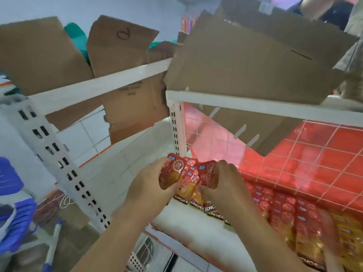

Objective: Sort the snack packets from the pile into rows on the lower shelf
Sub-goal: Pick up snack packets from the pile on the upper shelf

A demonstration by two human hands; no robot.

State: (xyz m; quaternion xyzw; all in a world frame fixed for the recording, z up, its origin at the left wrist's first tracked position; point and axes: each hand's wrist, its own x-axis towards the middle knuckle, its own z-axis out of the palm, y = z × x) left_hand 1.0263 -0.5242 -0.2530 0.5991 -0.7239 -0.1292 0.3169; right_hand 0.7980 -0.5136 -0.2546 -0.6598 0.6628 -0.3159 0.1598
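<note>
A bunch of red and orange snack packets is held upright between both hands at the left end of the lower shelf. My left hand grips the bunch from the left, fingers curled round it. My right hand grips it from the right. The packets' dark bottom edges stand on the white shelf board. To the right, rows and a pile of the same red packets fill the shelf.
A white slotted upright stands just behind the held packets. A white wire mesh panel backs the shelf. Cardboard boxes sit on the upper shelf and overhang. Blue plastic stools stand at the left.
</note>
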